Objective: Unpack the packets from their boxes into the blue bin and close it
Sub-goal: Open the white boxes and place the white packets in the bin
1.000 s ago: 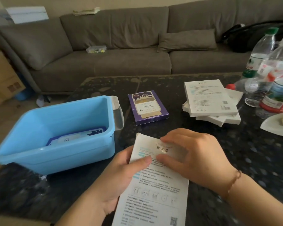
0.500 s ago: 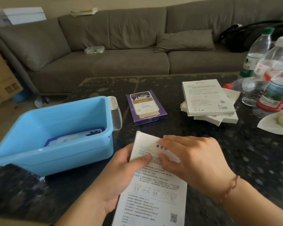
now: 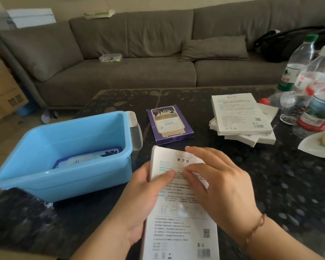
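Far to the left of the fingers, the blue bin (image 3: 64, 156) sits open on the dark tabletop (image 3: 270, 184); its near wall hides most of a blue-and-white packet (image 3: 86, 158) lying on its floor, and a clear part (image 3: 136, 128) at its right rim is too blurred to identify. The left hand (image 3: 144, 199) grips the left edge of a white box (image 3: 178, 212), thumb laid across the printed face; the other fingers are hidden beneath the box. The box's lower end is cut off by the frame. Beyond the fingers lies a purple box (image 3: 170, 123), flat and apart from everything. The right hand (image 3: 218, 186) rests on the white box's upper part with fingers (image 3: 191, 175) curled, pinching at its top flap, though whether the flap is lifted cannot be made out. Against half a second ago, both hands hold the same grip and the box's top corner appears slightly raised. Farther right, a stack of white boxes (image 3: 240, 117) stands well apart, and bottles (image 3: 311, 87) are partly cut by the edge.
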The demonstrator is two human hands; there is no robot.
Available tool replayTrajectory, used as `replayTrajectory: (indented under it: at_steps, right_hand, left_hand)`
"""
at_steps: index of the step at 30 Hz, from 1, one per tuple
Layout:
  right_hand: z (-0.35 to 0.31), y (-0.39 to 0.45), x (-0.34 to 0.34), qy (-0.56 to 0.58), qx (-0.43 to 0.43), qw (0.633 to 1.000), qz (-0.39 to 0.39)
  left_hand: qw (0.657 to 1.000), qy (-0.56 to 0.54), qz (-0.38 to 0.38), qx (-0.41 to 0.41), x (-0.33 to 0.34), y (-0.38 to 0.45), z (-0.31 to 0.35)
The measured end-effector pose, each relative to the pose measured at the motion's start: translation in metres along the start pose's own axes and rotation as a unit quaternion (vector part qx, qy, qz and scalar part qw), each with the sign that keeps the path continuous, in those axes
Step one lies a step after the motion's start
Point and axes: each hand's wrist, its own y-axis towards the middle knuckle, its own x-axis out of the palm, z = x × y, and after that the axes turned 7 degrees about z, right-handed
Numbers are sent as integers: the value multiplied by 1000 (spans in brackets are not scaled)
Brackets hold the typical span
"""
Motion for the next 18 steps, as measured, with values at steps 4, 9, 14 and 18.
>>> replayTrajectory:
  at_steps: [4,9,14,18]
  right_hand:
    - [-3,0,2,-20,-27,999,3]
    - [-8,-2,8,-46,-4,998,-45]
    - [-1,2,7,-33,1,998,-53]
    - [11,6,-3,13,-2,999,-31]
  left_hand:
    - [1000,7,13,10,4,-1,-1]
    - [1000,17,16,16,4,-1,-4]
    - [999,34,14,17,3,0,-4]
    - [999,36,22,20,3,-1,-2]
